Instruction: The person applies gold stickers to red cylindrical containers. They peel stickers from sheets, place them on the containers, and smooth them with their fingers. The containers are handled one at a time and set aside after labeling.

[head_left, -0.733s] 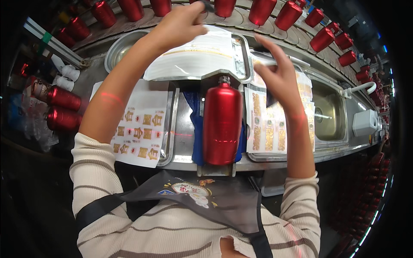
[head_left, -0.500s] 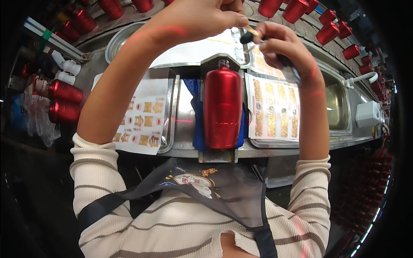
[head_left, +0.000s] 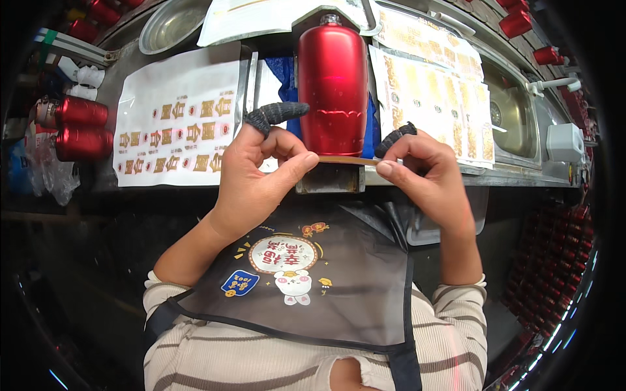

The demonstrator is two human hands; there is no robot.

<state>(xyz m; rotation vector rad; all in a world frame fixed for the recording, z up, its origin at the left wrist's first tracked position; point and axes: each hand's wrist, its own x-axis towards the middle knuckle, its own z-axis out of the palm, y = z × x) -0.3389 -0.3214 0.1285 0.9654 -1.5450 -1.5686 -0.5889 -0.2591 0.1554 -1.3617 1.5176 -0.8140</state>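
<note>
A glossy red bottle [head_left: 332, 85] lies in a metal holder, its clear threaded neck pointing away from me and its base toward me. A thin gold-brown strip [head_left: 345, 159] stretches across the base end. My left hand [head_left: 264, 166] pinches the strip's left end between thumb and fingers. At the right end my right hand [head_left: 427, 169] has thumb and fingers closed on the strip. Each hand wears a black finger cover; the left one, on an outstretched finger [head_left: 280, 114], reaches to the bottle's side. A blue cloth [head_left: 280, 72] shows under the bottle.
Sheets of gold decals [head_left: 176, 124] lie left of the bottle, with more decal sheets [head_left: 437, 104] to its right. A round metal bowl [head_left: 171, 29] stands far left. At right are a sink [head_left: 512, 117] and a white jug [head_left: 564, 142]. Two red bottles [head_left: 81, 127] lie at left.
Both hands have come down from beyond the bottle's neck to its near end. The strip, earlier up between the hands, now spans the base. The whole view has shifted too.
</note>
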